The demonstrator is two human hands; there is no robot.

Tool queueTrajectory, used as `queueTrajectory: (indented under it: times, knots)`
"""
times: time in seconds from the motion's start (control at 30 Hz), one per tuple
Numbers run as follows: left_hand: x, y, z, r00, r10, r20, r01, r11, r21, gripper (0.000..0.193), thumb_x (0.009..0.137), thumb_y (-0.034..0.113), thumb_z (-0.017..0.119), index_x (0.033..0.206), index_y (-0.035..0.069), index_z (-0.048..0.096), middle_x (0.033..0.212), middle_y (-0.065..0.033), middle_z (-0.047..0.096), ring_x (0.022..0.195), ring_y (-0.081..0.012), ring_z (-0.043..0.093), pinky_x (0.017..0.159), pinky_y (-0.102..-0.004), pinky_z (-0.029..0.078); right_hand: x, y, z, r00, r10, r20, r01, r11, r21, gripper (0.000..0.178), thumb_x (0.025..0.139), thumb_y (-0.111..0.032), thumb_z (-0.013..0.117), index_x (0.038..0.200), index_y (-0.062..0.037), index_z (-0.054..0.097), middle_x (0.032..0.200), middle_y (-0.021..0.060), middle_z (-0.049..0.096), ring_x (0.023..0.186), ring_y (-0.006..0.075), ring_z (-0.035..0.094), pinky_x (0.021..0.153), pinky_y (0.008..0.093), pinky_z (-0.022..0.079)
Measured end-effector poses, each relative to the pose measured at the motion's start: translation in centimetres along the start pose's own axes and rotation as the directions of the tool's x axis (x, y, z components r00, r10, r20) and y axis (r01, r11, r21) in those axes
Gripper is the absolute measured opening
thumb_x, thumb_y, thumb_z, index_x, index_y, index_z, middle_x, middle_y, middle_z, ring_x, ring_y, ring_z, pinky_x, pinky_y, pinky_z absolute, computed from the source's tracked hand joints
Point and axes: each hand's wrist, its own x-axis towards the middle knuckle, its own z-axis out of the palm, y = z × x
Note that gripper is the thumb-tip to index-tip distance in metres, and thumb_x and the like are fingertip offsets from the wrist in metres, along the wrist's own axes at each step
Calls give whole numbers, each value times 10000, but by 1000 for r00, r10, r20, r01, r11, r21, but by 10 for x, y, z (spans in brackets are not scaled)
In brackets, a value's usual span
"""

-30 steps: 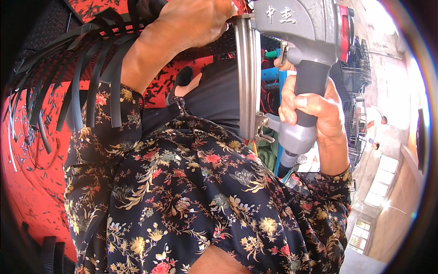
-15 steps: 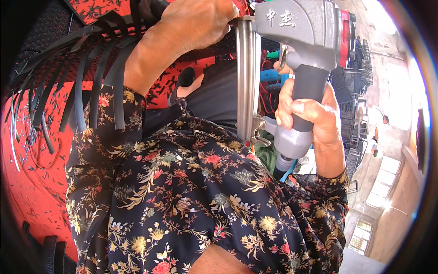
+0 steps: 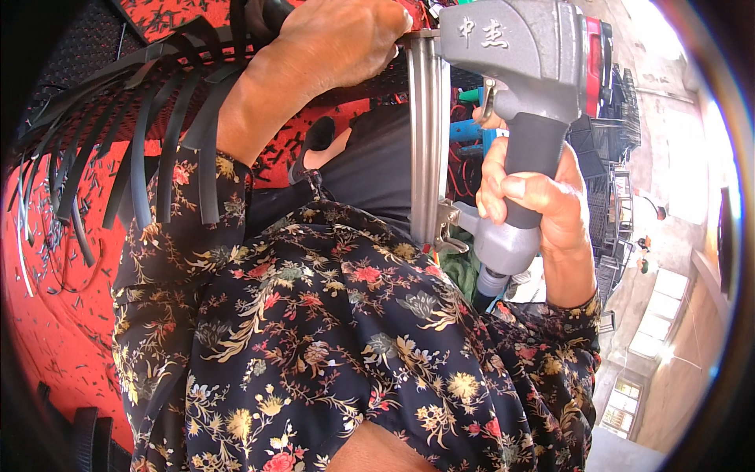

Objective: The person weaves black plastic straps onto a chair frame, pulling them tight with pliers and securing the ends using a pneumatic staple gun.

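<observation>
Head view: the right hand (image 3: 554, 200) grips the nail gun (image 3: 527, 98), whose grey side bears raised pale characters (image 3: 484, 34). The left hand (image 3: 342, 43) is curled; I cannot tell on what.

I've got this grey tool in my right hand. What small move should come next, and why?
Probably ease your left hand slightly away from the upper end of the metal rail before squeezing the lever: it looks close beside that end, while your right hand wraps the black handle of the grey tool, with a fingertip near the lever.
</observation>
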Motion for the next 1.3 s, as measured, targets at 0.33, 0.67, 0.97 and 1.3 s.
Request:
queueTrajectory:
  times: [0.33, 0.67, 0.97, 1.3]
  knots:
    - [-6, 7, 3, 999, 28, -17, -28, 999, 19, 123, 779, 145, 667, 825, 69, 582, 723, -102, 561, 724, -305, 608, 652, -417, 485, -3, -1, -1, 998, 32, -48, -35, 997, -73, 274, 758, -110, 621, 965, 47, 534, 699, 99, 555, 510, 172, 574, 557, 344, 524]
    - [-14, 8, 5, 999, -44, 0, 43, 990, -135, 71, 737, 73, 616, 790, 26, 608, 767, -173, 602, 786, -392, 609, 704, -447, 500, -4, 0, -17, 993, 91, 70, -86, 994, -74, 308, 792, -104, 632, 1061, 33, 568, 651, 82, 588, 545, 163, 590, 544, 306, 486]
    - [15, 12, -23, 901, -289, 324, 294, 955, 35, 112, 700, 79, 603, 745, -11, 652, 734, -242, 635, 792, -426, 646, 694, -483, 524, -1, -10, -4, 997, 37, 66, -34, 998, -46, 261, 805, -134, 636, 984, 43, 566, 673, 80, 579, 562, 169, 593, 583, 327, 503]
    - [11, -5, -28, 915, -243, 322, 259, 966, -7, 211, 681, 155, 668, 839, 16, 686, 782, -217, 658, 827, -391, 650, 751, -451, 522, -12, 17, -69, 980, -165, -112, 176, 980, 92, 200, 886, -96, 577, 1047, -4, 502, 815, 108, 559, 620, 185, 568, 620, 345, 498]
